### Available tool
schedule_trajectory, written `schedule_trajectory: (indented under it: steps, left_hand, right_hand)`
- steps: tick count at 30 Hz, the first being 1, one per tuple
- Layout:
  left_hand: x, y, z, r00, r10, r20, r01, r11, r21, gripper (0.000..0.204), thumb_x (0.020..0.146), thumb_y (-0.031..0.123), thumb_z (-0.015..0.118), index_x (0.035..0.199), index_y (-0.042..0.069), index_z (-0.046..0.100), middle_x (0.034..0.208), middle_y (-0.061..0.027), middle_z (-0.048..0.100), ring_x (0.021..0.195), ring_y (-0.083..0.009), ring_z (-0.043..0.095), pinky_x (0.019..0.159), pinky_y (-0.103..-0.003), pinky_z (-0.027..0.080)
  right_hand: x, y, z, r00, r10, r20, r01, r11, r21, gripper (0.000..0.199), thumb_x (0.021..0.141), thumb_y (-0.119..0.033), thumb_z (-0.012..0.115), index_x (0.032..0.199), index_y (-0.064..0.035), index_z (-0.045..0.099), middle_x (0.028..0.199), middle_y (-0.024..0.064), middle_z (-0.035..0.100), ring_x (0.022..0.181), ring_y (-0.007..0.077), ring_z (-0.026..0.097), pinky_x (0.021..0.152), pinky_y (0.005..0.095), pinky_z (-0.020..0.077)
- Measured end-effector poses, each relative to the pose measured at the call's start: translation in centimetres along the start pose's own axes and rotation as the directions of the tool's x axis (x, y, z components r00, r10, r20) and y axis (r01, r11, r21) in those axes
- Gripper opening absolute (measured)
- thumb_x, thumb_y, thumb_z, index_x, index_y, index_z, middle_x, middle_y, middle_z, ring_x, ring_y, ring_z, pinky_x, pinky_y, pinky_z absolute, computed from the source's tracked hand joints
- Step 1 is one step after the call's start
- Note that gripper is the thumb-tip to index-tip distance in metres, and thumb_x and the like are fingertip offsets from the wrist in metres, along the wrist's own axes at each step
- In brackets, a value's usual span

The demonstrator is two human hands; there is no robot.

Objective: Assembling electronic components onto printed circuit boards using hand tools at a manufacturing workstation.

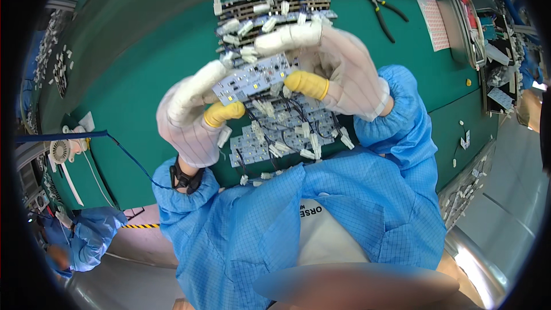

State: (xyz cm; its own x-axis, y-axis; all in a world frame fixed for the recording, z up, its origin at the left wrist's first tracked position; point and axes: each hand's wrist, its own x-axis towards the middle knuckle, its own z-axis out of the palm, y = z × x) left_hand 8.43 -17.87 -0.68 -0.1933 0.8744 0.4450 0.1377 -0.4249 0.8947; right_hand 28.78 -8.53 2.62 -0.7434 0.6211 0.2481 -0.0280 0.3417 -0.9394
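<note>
Both of my hands wear white gloves with yellow thumb tips and lift a small pale circuit board (252,79) close to the camera. My left hand (192,112) pinches its lower left edge, thumb under, forefinger along the top. My right hand (330,72) grips its right end between thumb and fingers. Below the held board lies a heap of similar boards (281,132) joined by black wires and white connectors. Behind it stands a stack of dark board panels (270,14) with white connectors.
The green bench mat (143,74) carries black-handled pliers (383,12), a pink gridded sheet (433,23), a metal tray (462,23) and parts bins at the right. A small white fan (60,150) and another person's blue sleeve (86,235) are at the left.
</note>
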Motion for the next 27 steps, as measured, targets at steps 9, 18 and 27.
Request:
schedule_trajectory:
  steps: [9, 18, 27]
  left_hand:
    - [0.6, -0.2, 0.0, 0.995, -0.044, 0.086, -0.003, 0.879, 0.476, 0.042, 0.07, 0.016, 0.076, 0.103, -0.005, 0.06, 0.088, -0.0085, 0.064, 0.069, -0.011, 0.059, 0.061, -0.023, 0.049]
    - [0.3, 0.1, 0.2, 0.995, -0.073, 0.069, 0.054, 0.967, 0.247, 0.054, 0.071, 0.027, 0.077, 0.108, -0.006, 0.056, 0.086, -0.0109, 0.065, 0.074, -0.0134, 0.061, 0.067, -0.025, 0.05]
    - [1.0, 0.1, 0.5, 0.989, -0.145, 0.009, 0.141, 0.977, 0.159, 0.047, 0.068, 0.026, 0.077, 0.104, -0.001, 0.062, 0.084, -0.0083, 0.067, 0.07, -0.0116, 0.062, 0.065, -0.024, 0.049]
  right_hand:
    - [-0.2, 0.4, -0.8, 1.0, -0.014, 0.006, 0.014, 0.996, -0.092, 0.037, 0.081, -0.003, 0.062, 0.116, -0.0016, 0.052, 0.112, 0.0118, 0.059, 0.098, 0.0186, 0.059, 0.079, 0.0303, 0.0518]
    - [-1.0, -0.6, -0.4, 0.998, -0.046, -0.038, 0.041, 0.991, -0.127, 0.038, 0.082, -0.01, 0.063, 0.117, -0.003, 0.05, 0.109, 0.0082, 0.06, 0.076, 0.0111, 0.059, 0.066, 0.0254, 0.0499]
    - [-0.3, 0.1, -0.2, 0.99, -0.096, -0.105, 0.087, 0.992, -0.086, 0.04, 0.08, -0.014, 0.064, 0.118, -0.0091, 0.051, 0.093, 0.0067, 0.062, 0.055, 0.0094, 0.046, 0.053, 0.0231, 0.0404]
